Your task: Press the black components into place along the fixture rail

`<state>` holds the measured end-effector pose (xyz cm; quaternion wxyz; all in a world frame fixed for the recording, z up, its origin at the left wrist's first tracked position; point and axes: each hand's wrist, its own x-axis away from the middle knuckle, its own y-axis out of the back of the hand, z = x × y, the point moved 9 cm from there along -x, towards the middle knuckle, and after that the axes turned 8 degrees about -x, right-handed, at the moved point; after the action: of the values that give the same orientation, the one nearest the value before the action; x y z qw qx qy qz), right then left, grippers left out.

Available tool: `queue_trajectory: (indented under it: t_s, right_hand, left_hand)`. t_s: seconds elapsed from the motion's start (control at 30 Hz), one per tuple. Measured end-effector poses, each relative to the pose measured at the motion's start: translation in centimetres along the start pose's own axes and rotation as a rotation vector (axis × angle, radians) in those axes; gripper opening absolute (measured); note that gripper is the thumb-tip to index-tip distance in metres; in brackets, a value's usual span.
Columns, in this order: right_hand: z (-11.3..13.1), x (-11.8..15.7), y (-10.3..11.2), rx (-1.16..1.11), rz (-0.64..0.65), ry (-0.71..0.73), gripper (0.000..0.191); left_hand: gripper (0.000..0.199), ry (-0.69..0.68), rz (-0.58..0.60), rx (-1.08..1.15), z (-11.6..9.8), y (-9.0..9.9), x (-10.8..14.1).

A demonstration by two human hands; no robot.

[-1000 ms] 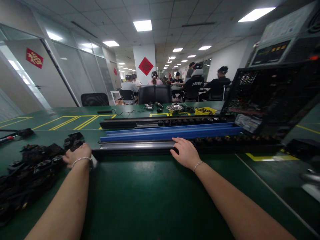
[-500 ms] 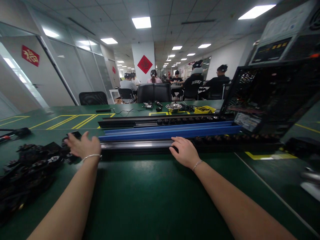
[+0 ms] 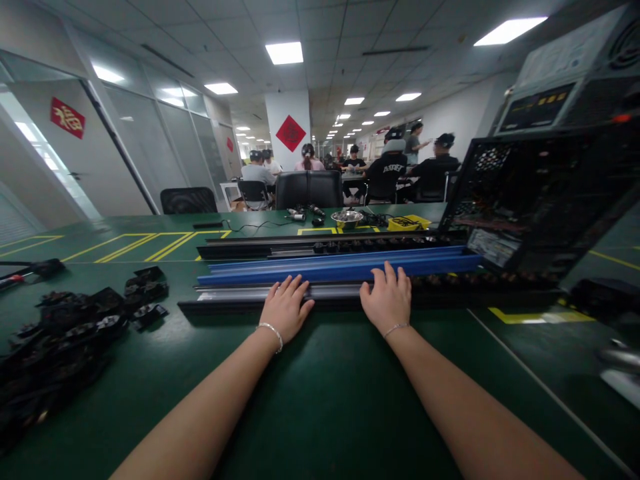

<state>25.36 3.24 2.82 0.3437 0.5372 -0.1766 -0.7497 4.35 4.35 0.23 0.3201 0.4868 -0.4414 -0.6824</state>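
Note:
A long black channel rail (image 3: 220, 307) with a shiny inner face lies across the green table (image 3: 325, 387). My left hand (image 3: 285, 308) rests over its middle, fingers stretched forward and thumb apart. Farther right, my right hand (image 3: 387, 298) lies on the same rail with its fingers spread, their tips reaching toward a long blue rail (image 3: 330, 265) just behind. Neither hand is wrapped round anything. Toward its right end the black rail holds a row of small dark parts (image 3: 450, 283). Another dark rail (image 3: 250, 248) lies behind the blue one.
Black small parts (image 3: 75, 327) are heaped at the left. An open black computer case (image 3: 540, 193) stands at the right. Behind the rails sit a metal bowl (image 3: 347, 218), a yellow basket (image 3: 409, 222) and cables. Several people sit at tables in the background.
My left hand has moved right, from the rail's left end to its middle. My right hand has shifted slightly right along the rail, its fingers now pointing more forward.

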Motion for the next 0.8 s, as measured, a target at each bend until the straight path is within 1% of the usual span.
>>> queue_trajectory:
  t_s: [0.1,0.2,0.37,0.47,0.53,0.6,0.67,0.8]
  right_hand:
    - [0.0,0.0,-0.1,0.008,0.027,-0.012,0.038]
    - [0.0,-0.1,-0.1,0.011,0.039,-0.011,0.038]
    - [-0.1,-0.2,-0.3,0.015,0.031,-0.016,0.036]
    - [-0.1,-0.3,-0.5,-0.006,0.023,-0.006,0.035]
    - [0.1,-0.3,-0.6,-0.032,0.022,0.015,0.034]
    - [0.1,-0.3,-0.5,-0.054,0.020,0.026,0.034]
    - [0.1,-0.3,-0.4,-0.067,0.022,0.023,0.033]
    - [0.0,-0.3,-0.2,-0.075,0.029,-0.006,0.034]
  left_hand:
    - [0.049,-0.010,0.015,0.006,0.4,-0.1,-0.2]
    - [0.050,-0.010,0.017,0.004,0.2,0.1,-0.2]
    - [0.060,-0.007,0.049,-0.006,-0.2,0.2,-0.3]
    - [0.066,0.054,0.101,-0.011,0.0,0.2,-0.7]
    - [0.067,0.104,0.154,0.003,0.0,0.0,-1.1]
    - [0.069,0.145,0.180,0.020,-0.2,-0.3,-1.2]
    - [0.069,0.183,0.158,0.023,-0.4,-0.4,-1.2]
    - [0.069,0.242,0.053,0.004,-0.7,-0.4,-0.6]
